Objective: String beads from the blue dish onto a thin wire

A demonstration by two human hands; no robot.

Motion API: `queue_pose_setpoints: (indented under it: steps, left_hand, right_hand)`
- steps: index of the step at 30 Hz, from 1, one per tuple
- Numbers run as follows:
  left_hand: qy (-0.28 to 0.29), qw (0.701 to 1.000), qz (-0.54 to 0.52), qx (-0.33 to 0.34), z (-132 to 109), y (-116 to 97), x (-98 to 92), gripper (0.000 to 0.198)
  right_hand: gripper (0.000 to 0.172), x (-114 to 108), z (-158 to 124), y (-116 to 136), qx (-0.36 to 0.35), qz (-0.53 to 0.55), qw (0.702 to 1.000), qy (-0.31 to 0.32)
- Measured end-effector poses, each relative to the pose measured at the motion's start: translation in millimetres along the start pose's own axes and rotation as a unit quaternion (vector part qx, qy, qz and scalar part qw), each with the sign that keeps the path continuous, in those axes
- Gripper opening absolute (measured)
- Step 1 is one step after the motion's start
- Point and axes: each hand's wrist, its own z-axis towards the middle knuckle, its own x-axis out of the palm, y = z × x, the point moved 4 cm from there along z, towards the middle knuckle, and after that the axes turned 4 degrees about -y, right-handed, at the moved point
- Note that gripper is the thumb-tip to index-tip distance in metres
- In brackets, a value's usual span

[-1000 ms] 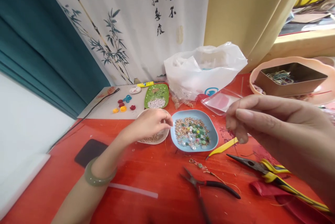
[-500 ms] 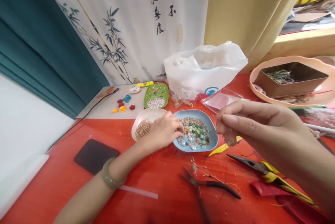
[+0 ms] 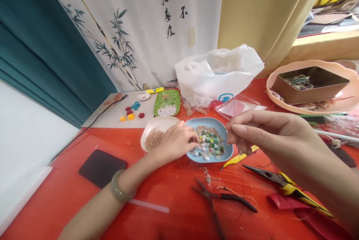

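My left hand, with a green bangle on its wrist, reaches over the left rim of a blue bowl. Its thumb and fingertips are pinched together among the beads, which are green, white, clear and gold; anything between those fingertips is too small to make out. To the right of the bowl, my right hand is raised above the table. Thumb and forefinger there grip a thin dark thread, whose end pokes up above the fingertips and whose length hangs below.
Gold beads fill part of a cream bowl; a green tray holds white ones. Cutting pliers, needle-nose pliers and yellow tweezers lie in front. A black phone is at left, a plastic bag behind.
My right hand has shifted slightly left, closer to the blue bowl, still pinching the thread. My left hand stays at the bowl's left side, its fingertips barely moved.
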Motion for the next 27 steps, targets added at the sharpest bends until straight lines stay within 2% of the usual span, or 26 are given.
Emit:
queue_pose_setpoints:
  steps: [3,8,10,12,14,17,19,22,27]
  left_hand:
    - [0.001,1.0,0.006,-0.009,0.8,-1.2,0.2,0.015]
    - [0.004,1.0,-0.014,-0.016,1.7,-2.8,0.7,0.01]
    - [-0.015,0.998,-0.059,-0.028,1.9,-1.3,-0.6,0.009]
    - [-0.045,0.984,-0.161,-0.063,2.3,2.0,-3.5,0.007]
    - [-0.069,0.935,-0.334,-0.1,3.0,4.8,-6.0,0.008]
    - [-0.095,0.799,-0.579,-0.132,4.4,4.9,-9.4,0.011]
    - [-0.104,0.732,-0.656,-0.151,4.4,3.9,-10.2,0.012]
    - [-0.093,0.688,-0.701,-0.164,3.3,1.5,-8.4,0.012]
    - [-0.09,0.659,-0.729,-0.161,2.1,0.9,-5.0,0.011]
  right_hand:
    - [0.005,-1.8,0.5,-3.6,0.005,-0.004,1.0,0.003]
    - [0.007,-2.5,0.1,-5.2,0.016,-0.014,1.0,0.0]
    - [0.009,-2.4,0.7,-4.6,0.018,-0.02,1.0,-0.003]
    - [0.011,-1.4,2.2,-4.8,0.023,-0.02,1.0,0.003]
    - [0.013,0.9,4.4,-7.0,0.031,-0.017,0.999,0.015]
    - [0.017,6.5,7.0,-15.0,0.062,-0.024,0.997,0.038]
    - [0.018,10.9,7.2,-21.2,0.084,-0.042,0.994,0.057]
    - [0.016,15.6,5.9,-26.5,0.091,-0.085,0.989,0.075]
    - [0.015,17.9,3.8,-26.1,0.073,-0.132,0.985,0.088]
